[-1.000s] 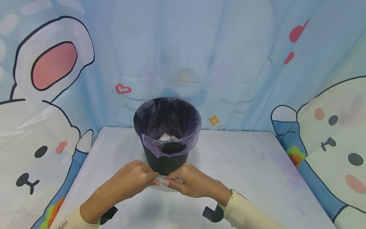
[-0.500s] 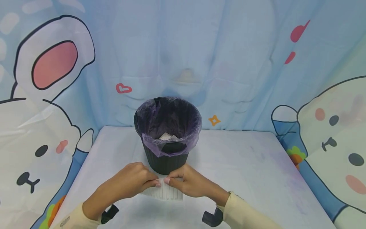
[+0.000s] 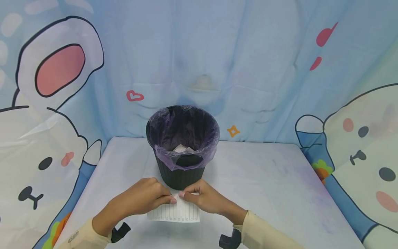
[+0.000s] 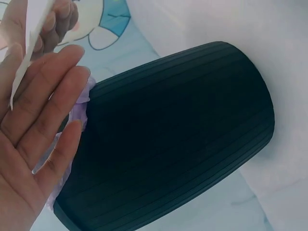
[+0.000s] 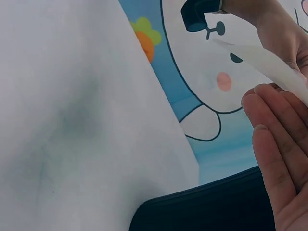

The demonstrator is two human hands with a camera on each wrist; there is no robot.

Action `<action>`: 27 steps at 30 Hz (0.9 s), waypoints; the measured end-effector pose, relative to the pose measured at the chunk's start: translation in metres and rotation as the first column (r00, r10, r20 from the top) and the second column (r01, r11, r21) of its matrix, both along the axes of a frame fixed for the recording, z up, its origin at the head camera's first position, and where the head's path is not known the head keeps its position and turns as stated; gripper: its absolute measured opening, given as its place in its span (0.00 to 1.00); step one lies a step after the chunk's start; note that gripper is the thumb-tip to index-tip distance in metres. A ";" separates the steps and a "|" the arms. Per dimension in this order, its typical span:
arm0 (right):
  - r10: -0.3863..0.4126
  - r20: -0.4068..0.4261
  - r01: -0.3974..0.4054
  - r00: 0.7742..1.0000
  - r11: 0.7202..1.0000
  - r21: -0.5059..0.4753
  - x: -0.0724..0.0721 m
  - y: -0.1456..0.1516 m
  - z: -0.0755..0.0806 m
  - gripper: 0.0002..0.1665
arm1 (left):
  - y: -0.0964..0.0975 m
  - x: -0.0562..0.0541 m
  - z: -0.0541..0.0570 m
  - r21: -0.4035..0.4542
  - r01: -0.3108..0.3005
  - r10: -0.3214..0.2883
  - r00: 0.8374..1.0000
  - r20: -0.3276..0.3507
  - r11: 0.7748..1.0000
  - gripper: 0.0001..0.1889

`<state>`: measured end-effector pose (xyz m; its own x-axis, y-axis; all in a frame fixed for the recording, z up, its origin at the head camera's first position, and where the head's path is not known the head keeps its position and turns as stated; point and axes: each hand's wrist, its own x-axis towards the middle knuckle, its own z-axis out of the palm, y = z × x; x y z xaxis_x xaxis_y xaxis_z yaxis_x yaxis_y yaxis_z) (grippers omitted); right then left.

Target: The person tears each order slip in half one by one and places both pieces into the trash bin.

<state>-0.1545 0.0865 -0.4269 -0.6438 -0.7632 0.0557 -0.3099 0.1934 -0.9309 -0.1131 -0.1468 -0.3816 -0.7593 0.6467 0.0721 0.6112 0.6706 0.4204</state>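
Observation:
Both hands pinch the upper edge of a lined sheet of paper (image 3: 175,213) in front of the bin. My left hand (image 3: 146,197) grips it between thumb and forefinger on the left, and my right hand (image 3: 206,197) does so close beside it. In the left wrist view the sheet (image 4: 34,29) appears edge-on, the left hand's (image 4: 36,125) other fingers lying fairly straight below it. From the right wrist the paper (image 5: 267,62) curves out above the right hand's (image 5: 281,144) fingers. Behind the hands stands a black ribbed bin (image 3: 180,178).
A purple plastic liner (image 3: 161,128) folds over the bin's rim. White crumpled paper (image 3: 183,148) lies inside the bin. The bin stands on a white-covered table (image 3: 261,180), with a blue cartoon curtain (image 3: 258,69) behind and at the sides.
The sheet has swung out toward the camera, so more of its lined face shows below the hands. The hands have lowered very slightly and keep their pinch; the bin has not moved.

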 end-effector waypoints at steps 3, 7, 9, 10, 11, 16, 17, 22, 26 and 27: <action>-0.016 0.026 0.016 1.000 1.000 -0.003 0.001 -0.001 0.000 0.16 | 0.000 0.000 -0.002 0.005 -0.005 0.005 1.000 0.000 1.000 0.14; -0.035 0.035 0.035 0.999 0.999 -0.002 0.002 -0.002 -0.001 0.17 | 0.001 0.000 -0.004 0.006 0.000 0.000 1.000 -0.025 1.000 0.13; -0.042 0.039 0.042 0.998 0.999 -0.001 0.002 -0.003 -0.002 0.17 | 0.001 0.001 -0.004 0.005 0.004 -0.004 0.999 -0.041 1.000 0.13; -0.048 0.043 0.048 0.998 0.999 0.001 0.002 -0.003 -0.002 0.17 | 0.002 0.001 -0.004 0.004 0.006 -0.006 0.999 -0.049 1.000 0.13; -0.055 0.048 0.055 0.997 0.998 0.003 0.002 -0.003 -0.002 0.17 | 0.002 0.002 -0.004 0.002 0.008 -0.008 0.998 -0.057 1.000 0.13; -0.077 0.091 0.077 0.993 0.997 0.004 0.003 -0.004 -0.002 0.17 | 0.003 0.003 -0.005 -0.016 0.019 -0.021 0.994 -0.109 1.000 0.13; -0.075 0.099 0.076 0.992 0.997 -0.001 0.003 -0.004 -0.002 0.17 | 0.003 0.003 -0.005 -0.020 0.024 -0.026 0.992 -0.121 1.000 0.13; -0.072 0.128 0.076 0.989 0.997 -0.023 0.004 -0.005 -0.002 0.18 | 0.004 0.004 -0.005 -0.041 0.041 -0.048 0.982 -0.181 0.998 0.13; -0.075 0.143 0.081 0.987 0.996 -0.034 0.004 -0.006 -0.002 0.18 | 0.004 0.005 -0.005 -0.060 0.051 -0.064 0.970 -0.233 0.997 0.13; -0.076 0.146 0.082 0.986 0.996 -0.036 0.005 -0.006 -0.002 0.18 | 0.004 0.005 -0.005 -0.066 0.054 -0.068 0.966 -0.249 0.996 0.14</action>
